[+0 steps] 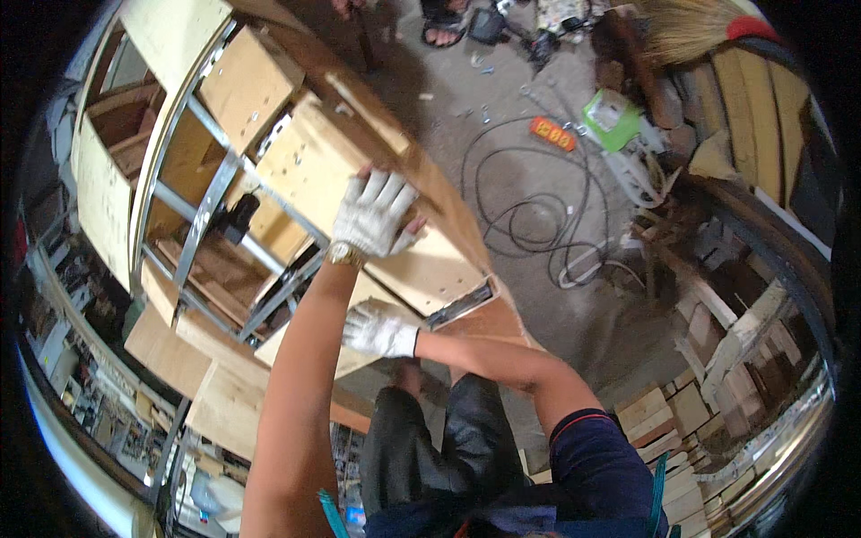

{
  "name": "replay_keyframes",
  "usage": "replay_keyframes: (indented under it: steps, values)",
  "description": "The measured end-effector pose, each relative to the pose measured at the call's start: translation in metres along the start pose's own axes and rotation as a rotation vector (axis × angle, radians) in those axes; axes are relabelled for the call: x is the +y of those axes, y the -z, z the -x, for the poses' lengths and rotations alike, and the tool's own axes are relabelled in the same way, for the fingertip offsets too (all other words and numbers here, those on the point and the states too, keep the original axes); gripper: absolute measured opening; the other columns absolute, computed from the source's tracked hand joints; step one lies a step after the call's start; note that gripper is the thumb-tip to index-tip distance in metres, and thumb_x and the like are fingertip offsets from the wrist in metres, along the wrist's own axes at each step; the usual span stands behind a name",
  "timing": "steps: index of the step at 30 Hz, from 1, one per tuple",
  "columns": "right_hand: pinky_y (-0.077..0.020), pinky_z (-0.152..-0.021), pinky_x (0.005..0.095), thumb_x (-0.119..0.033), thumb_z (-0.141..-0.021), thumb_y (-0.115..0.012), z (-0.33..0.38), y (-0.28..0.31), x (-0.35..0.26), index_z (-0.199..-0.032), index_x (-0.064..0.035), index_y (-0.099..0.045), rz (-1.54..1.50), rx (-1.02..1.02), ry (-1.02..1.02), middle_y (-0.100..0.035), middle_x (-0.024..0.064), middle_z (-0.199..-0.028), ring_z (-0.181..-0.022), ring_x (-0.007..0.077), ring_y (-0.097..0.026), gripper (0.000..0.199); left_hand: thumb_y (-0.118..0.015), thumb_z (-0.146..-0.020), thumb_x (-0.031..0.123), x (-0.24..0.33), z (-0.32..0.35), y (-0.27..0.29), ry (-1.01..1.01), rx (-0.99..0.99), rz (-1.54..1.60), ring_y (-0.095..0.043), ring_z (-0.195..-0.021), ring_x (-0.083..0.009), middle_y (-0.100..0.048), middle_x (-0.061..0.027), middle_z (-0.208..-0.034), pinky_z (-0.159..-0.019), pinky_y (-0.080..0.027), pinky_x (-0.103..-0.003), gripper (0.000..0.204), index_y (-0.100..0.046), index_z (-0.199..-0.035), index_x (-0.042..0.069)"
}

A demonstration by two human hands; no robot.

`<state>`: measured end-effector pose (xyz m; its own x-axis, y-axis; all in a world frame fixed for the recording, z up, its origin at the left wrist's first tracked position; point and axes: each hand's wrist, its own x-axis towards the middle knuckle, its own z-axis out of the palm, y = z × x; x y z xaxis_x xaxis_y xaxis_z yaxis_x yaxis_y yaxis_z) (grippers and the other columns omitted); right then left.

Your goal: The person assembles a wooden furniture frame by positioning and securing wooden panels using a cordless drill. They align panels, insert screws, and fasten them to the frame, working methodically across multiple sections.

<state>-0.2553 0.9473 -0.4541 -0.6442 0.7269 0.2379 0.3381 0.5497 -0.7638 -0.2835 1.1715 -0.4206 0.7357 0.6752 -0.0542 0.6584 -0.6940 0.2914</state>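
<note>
Both my hands wear whitish knit work gloves. My left hand (375, 215), with a watch (342, 253) at its wrist, lies on a pale plywood panel (309, 161) with its fingers spread. This panel belongs to a large wooden furniture frame (193, 36) fitted with metal bars (204, 220). Closer to my body, my right hand (381, 330) rests with fingers stretched out on a lower pale board of the frame. A dark slotted metal piece (462, 302) sits at the panel's near end, just right of that hand.
A dark cable (529, 224) lies coiled on the concrete floor, with an orange object (552, 134) beside it. Another person's sandalled foot (442, 34) shows at the top. A straw broom (686, 31) lies top right. Wood pieces (650, 421) are stacked lower right.
</note>
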Motion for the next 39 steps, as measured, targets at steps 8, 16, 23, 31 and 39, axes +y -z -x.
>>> replay_keyframes:
  steps: [8, 16, 23, 31, 39]
  values:
    - [-0.0514, -0.074, 0.045, -0.025, -0.08, -0.069, -0.023, 0.21, 0.093, -0.087, -0.0124, -0.068, 0.078, 0.136, -0.245, -0.063, 0.0093, -0.085, -0.079, 0.0315, -0.061, 0.014, -0.067, -0.08, 0.048, -0.001, 0.004, 0.0, 0.018, -0.015, -0.01, -0.061, -0.115, -0.0339, -0.065, -0.0108, -0.107, -0.106, -0.042, -0.053, 0.04, -0.068, -0.099, 0.012]
    - [-0.0532, -0.094, 0.0534, -0.036, -0.089, -0.068, -0.015, 0.359, 0.401, -0.133, -0.0064, -0.058, 0.419, -0.099, -1.079, -0.069, 0.0262, -0.12, -0.111, 0.0426, -0.067, 0.054, -0.068, -0.081, 0.046, 0.001, -0.001, -0.006, 0.052, -0.021, 0.07, -0.061, -0.119, -0.0347, -0.066, -0.01, -0.109, -0.108, -0.042, -0.053, 0.038, -0.07, -0.101, 0.014]
    - [-0.0489, -0.105, 0.0473, -0.042, -0.088, -0.068, -0.041, 0.33, 0.453, -0.134, -0.0052, -0.062, 0.278, 0.027, -1.275, -0.067, 0.0255, -0.13, -0.125, 0.0416, -0.062, 0.059, -0.069, -0.085, 0.049, -0.003, 0.011, -0.005, 0.081, -0.086, 0.057, -0.059, -0.125, -0.0336, -0.067, -0.0099, -0.118, -0.114, -0.038, -0.054, 0.044, -0.068, -0.111, 0.014]
    - [-0.0571, -0.073, 0.0409, -0.036, -0.089, -0.069, 0.006, 0.294, 0.506, -0.118, 0.0008, -0.066, 0.09, 0.285, -1.332, -0.071, 0.0208, -0.103, -0.087, 0.0284, -0.071, 0.046, -0.067, -0.087, 0.05, 0.002, 0.002, -0.015, 0.054, -0.043, 0.09, -0.058, -0.124, -0.0329, -0.066, -0.0105, -0.121, -0.115, -0.037, -0.054, 0.045, -0.068, -0.113, 0.013]
    - [-0.0546, -0.095, 0.0475, -0.064, -0.072, -0.082, -0.025, 0.281, 0.444, -0.136, -0.0034, -0.056, 0.785, 0.733, -1.457, -0.066, 0.022, -0.131, -0.108, 0.0408, -0.069, 0.092, -0.07, -0.084, 0.05, -0.003, 0.018, -0.012, 0.071, -0.042, 0.088, -0.06, -0.123, -0.0354, -0.067, -0.013, -0.119, -0.113, -0.037, -0.055, 0.041, -0.069, -0.103, 0.014]
